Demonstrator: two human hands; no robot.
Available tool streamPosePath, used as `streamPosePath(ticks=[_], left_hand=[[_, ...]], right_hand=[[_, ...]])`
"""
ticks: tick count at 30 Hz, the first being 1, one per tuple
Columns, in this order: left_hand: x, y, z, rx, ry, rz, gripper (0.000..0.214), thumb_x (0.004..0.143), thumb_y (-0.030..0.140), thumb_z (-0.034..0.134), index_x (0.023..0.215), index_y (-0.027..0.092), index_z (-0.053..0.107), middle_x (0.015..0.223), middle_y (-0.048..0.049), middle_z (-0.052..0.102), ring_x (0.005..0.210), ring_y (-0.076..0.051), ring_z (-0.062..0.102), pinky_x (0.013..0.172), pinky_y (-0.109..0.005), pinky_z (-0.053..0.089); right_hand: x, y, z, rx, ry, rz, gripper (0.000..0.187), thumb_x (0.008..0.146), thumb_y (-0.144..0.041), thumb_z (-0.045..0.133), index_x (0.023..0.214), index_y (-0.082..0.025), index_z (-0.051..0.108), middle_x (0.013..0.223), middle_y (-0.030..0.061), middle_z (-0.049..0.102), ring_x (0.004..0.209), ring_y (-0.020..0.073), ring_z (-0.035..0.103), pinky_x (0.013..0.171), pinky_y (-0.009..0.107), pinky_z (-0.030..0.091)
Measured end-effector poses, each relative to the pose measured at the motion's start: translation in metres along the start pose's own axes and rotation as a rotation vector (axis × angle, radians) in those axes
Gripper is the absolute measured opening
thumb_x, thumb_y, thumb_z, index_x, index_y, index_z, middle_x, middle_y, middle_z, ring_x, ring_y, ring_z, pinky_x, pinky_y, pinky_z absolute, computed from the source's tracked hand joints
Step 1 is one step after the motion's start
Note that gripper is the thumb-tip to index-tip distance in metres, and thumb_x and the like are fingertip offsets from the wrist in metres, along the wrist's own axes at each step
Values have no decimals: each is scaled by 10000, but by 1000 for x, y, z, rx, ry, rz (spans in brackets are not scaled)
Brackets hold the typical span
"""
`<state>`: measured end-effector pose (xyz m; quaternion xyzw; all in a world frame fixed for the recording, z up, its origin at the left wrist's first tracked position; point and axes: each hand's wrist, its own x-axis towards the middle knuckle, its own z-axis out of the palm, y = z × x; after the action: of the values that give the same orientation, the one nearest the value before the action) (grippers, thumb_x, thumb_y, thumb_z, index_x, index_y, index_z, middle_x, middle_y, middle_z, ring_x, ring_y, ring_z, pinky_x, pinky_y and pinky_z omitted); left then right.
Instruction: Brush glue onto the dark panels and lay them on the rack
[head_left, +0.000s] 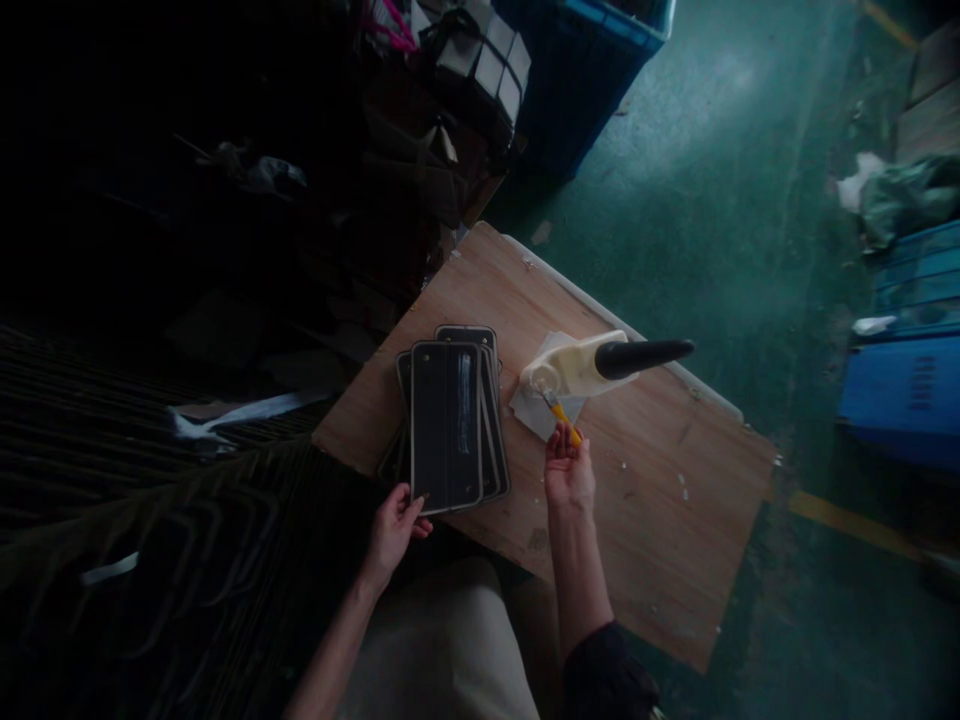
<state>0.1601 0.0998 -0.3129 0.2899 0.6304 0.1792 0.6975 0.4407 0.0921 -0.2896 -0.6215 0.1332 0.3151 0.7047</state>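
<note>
My left hand [397,522] pinches the near left corner of the top black panel [435,420]. That panel has a pale edge, rivets near its corners and a whitish, wet-looking streak down its right half. It lies over several similar panels, stacked unevenly. Between the fingers of my right hand [570,470] is a brush with a yellow handle [564,418]. The brush's far end is at the round mouth of a cream-coloured container [577,362]; its bristles cannot be made out. From that container a black tapered part [645,357] sticks out to the right.
Under the container lies a white sheet [534,412] on the wooden board [637,500]. A blue crate [585,90] stands beyond, beside bundled grey pieces [487,60]. More blue crates [900,390] are at the right on the green floor [720,200]. Dark racks fill the left.
</note>
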Motion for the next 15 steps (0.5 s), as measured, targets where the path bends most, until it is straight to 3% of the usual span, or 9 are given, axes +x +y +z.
streamPosePath(ticks=[5, 10, 12, 15], left_hand=[[1, 2, -1, 12, -17, -7, 357, 706, 447, 687, 852, 162, 531, 659, 30, 619, 457, -116, 619, 389, -191, 488], [3, 4, 0, 1, -16, -16, 358, 686, 449, 689, 826, 158, 531, 593, 34, 604, 431, -129, 615, 365, -187, 470], [3, 3, 1, -7, -1, -21, 356, 681, 445, 689, 819, 159, 529, 604, 30, 610, 437, -135, 626, 365, -186, 468], [3, 3, 1, -26, 30, -31, 367, 668, 438, 691, 842, 160, 527, 658, 17, 631, 462, -146, 649, 378, -193, 482]], right_hand=[[-7, -3, -10, 2, 9, 22, 198, 967, -368, 487, 921, -205, 588, 876, 14, 715, 907, 119, 690, 778, 259, 577], [-44, -21, -14, -16, 4, -9, 191, 942, -362, 539, 1026, -193, 573, 870, 21, 720, 845, 127, 704, 726, 238, 576], [-63, -26, -3, -110, -73, -72, 271, 927, -394, 572, 1103, -188, 561, 855, 30, 717, 808, 158, 711, 734, 285, 584], [-86, -27, 20, -379, -312, -199, 329, 955, -418, 536, 1177, -176, 556, 855, 45, 707, 773, 195, 710, 753, 361, 584]])
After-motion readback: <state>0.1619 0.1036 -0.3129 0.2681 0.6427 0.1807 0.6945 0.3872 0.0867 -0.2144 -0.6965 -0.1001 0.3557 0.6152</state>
